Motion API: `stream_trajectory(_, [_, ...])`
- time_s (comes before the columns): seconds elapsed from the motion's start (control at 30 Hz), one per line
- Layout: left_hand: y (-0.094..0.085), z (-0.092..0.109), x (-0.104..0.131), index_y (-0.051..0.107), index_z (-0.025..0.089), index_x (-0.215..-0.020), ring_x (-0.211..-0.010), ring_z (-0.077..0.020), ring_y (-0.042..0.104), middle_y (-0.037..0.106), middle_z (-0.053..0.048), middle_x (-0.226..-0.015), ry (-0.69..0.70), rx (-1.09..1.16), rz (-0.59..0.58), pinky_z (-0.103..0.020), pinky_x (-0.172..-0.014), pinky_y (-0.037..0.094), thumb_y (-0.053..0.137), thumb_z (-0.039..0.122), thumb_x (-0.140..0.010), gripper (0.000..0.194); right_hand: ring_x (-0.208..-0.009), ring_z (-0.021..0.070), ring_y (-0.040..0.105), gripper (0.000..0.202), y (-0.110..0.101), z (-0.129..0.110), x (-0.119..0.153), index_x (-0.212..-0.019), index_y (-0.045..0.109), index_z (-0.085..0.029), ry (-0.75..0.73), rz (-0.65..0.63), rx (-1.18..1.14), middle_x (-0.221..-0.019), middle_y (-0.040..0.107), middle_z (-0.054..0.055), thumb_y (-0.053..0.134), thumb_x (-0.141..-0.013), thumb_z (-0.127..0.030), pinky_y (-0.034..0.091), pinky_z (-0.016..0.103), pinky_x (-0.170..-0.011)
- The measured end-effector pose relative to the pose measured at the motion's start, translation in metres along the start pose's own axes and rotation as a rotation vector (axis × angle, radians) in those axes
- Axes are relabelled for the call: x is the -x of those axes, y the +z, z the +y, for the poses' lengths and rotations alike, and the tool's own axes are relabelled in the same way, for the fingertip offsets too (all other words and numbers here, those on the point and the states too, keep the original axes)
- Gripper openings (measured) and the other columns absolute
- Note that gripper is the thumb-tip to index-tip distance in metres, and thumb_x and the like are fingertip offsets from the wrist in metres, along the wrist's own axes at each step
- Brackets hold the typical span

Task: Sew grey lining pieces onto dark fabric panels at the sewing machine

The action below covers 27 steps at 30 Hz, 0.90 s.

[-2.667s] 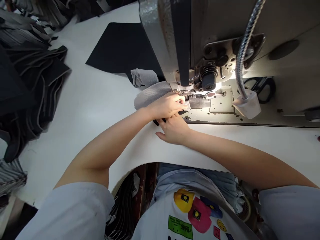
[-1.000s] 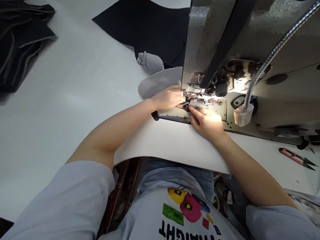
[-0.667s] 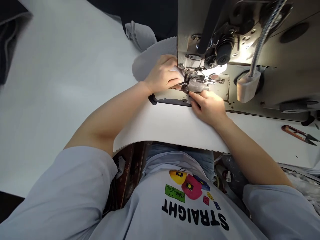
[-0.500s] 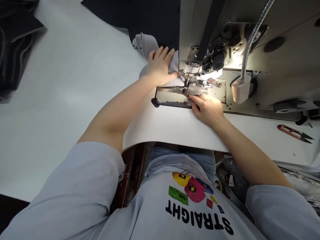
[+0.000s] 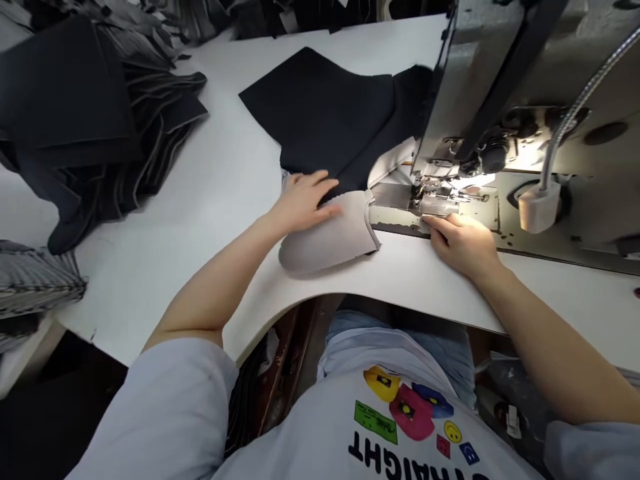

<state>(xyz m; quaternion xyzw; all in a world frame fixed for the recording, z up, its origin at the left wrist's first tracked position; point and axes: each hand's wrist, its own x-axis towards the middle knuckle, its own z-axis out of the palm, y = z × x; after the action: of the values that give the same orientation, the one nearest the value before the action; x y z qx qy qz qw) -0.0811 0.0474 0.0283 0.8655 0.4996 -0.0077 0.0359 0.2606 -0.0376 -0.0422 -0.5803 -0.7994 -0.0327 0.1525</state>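
Note:
A dark navy cloth piece [image 5: 330, 113] with a pale grey section [image 5: 330, 233] lies on the table left of the sewing machine's needle area. My left hand [image 5: 307, 203] rests flat on it, fingers spread, where the dark and pale parts meet. The pale section has a rounded left end, and its right edge lies near the machine's bed. My right hand [image 5: 463, 243] sits at the front edge of the sewing machine's [image 5: 445, 193] metal plate, just below the presser foot. Its index finger points left, thumb apart below, and no cloth shows in it.
Stacked dark cloth pieces [image 5: 100, 127] stand at the left, with a bundle of grey striped-looking layers [image 5: 35, 280] nearer the left edge. A lamp on a flexible metal neck [image 5: 540, 207] hangs right of the needle. The white tabletop [image 5: 225, 173] curves inward before my body.
My left hand has drawn the cloth left and toward me, away from the needle, and its pale section now lies spread out. My right hand stays at the plate. The view has swung left.

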Motion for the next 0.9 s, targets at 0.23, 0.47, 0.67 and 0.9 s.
stream_trajectory(0.23, [0.026,-0.05,-0.034,0.02,0.015,-0.157,-0.147,-0.0383,0.021,0.024,-0.017,-0.16,-0.405,-0.026,-0.091,-0.056,-0.107,0.032,0.02,0.064,-0.094,0.079,-0.099,0.0254,0.063,0.046,-0.006,-0.041,0.001,-0.135,0.058,-0.016,-0.227,0.101,-0.422,-0.113,0.066,0.015,0.041,-0.099,-0.039,0.051,0.038,-0.081])
stream_trajectory(0.47, [0.014,0.028,0.071,0.028,0.0,-0.151,-0.11,-0.0469,0.06,0.056,-0.035,-0.128,-0.478,-0.253,-0.325,-0.05,-0.074,0.051,0.026,0.055,-0.093,0.08,-0.135,0.0261,0.048,0.054,-0.004,-0.052,0.002,-0.143,0.05,-0.019,-0.701,-0.242,-0.532,-0.14,0.058,0.011,0.056,-0.089,-0.024,0.039,0.047,-0.11])
stream_trajectory(0.67, [-0.049,-0.02,0.022,0.062,0.027,-0.128,-0.101,-0.0276,0.067,0.071,-0.004,-0.115,-0.115,-0.011,-0.386,-0.039,-0.086,0.052,0.05,0.056,-0.089,0.05,-0.134,0.0266,0.05,0.041,-0.01,-0.028,0.015,-0.13,0.063,-0.02,-0.736,-0.25,-0.59,-0.135,0.062,0.009,0.055,-0.089,-0.024,0.042,0.047,-0.106])
stream_trajectory(0.9, [-0.009,-0.073,-0.174,0.032,0.01,-0.148,-0.109,-0.0131,0.054,0.05,-0.009,-0.145,-0.047,-0.141,-0.273,-0.029,-0.101,0.043,0.082,0.048,-0.074,0.097,-0.131,0.0277,0.052,0.04,-0.01,-0.033,0.013,-0.126,0.065,-0.022,-0.719,-0.241,-0.561,-0.136,0.061,0.008,0.06,-0.086,-0.026,0.043,0.047,-0.104])
